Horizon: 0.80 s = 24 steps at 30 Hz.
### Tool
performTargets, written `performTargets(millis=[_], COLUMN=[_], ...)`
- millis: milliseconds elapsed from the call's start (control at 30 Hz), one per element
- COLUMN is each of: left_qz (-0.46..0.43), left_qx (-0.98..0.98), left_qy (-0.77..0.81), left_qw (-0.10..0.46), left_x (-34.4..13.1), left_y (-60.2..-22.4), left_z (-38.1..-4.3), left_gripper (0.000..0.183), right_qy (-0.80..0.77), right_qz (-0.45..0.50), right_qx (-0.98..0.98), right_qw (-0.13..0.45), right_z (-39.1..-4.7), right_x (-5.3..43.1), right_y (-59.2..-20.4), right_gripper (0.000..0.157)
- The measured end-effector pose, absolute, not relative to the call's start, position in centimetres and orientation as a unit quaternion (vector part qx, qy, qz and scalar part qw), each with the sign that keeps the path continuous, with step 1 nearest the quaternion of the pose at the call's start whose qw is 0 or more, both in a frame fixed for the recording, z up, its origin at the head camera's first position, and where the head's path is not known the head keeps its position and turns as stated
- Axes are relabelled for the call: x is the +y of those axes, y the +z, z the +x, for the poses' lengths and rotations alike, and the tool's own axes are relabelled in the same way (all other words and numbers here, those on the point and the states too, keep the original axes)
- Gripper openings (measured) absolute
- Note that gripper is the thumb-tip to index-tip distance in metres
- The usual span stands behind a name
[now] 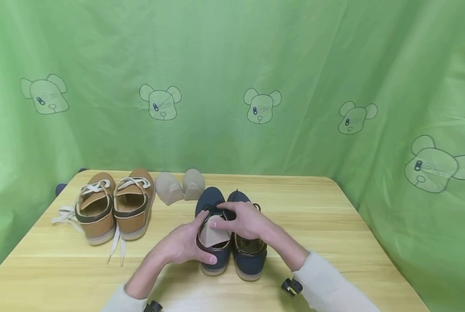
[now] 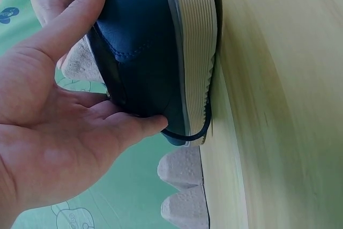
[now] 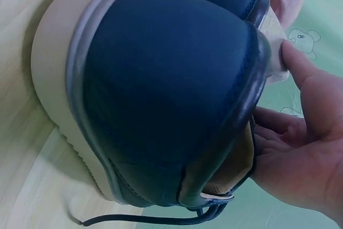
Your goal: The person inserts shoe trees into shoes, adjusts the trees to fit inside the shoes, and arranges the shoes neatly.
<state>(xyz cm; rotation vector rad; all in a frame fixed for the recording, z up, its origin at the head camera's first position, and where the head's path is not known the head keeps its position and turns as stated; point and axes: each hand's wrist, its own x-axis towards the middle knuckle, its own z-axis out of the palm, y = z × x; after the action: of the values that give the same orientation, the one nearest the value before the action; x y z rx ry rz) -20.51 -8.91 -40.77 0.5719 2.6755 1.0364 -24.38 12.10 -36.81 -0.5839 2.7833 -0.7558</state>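
Note:
Two navy lace-up shoes stand side by side in the head view, heels toward me. A beige molded shoe insert [image 1: 214, 236] sits tilted in the opening of the left navy shoe [image 1: 210, 196], partly inside it. My left hand [image 1: 181, 243] holds that shoe from its left side, thumb by the heel and fingers along the opening. My right hand [image 1: 246, 220] reaches over the right navy shoe [image 1: 250, 262], thumb against the insert and fingers near the dark laces. In the right wrist view the thumb meets the pale insert [image 3: 276, 41].
Tan shoes [image 1: 135, 210] with loose white laces [image 1: 66, 214] stand at the left of the wooden table [image 1: 314, 260]. Two more beige inserts [image 1: 170, 188] lie between them and the navy pair. A green curtain [image 1: 217, 143] hangs behind the table and along its sides.

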Motion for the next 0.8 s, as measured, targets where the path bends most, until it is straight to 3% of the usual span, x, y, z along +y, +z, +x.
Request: performTargets(millis=[800], left_qz=[0.194], left_qx=[0.908], left_qy=[0.358], left_qw=[0.096], left_x=[-8.8], left_y=[-40.56], left_z=[-20.36], left_gripper=[0.127], right_qy=[-0.248], right_qz=[-0.203], right_qx=[0.945], right_qw=[0.068], right_z=[-24.27], right_x=[11.82], right_y=[-37.07], right_gripper=[0.066])
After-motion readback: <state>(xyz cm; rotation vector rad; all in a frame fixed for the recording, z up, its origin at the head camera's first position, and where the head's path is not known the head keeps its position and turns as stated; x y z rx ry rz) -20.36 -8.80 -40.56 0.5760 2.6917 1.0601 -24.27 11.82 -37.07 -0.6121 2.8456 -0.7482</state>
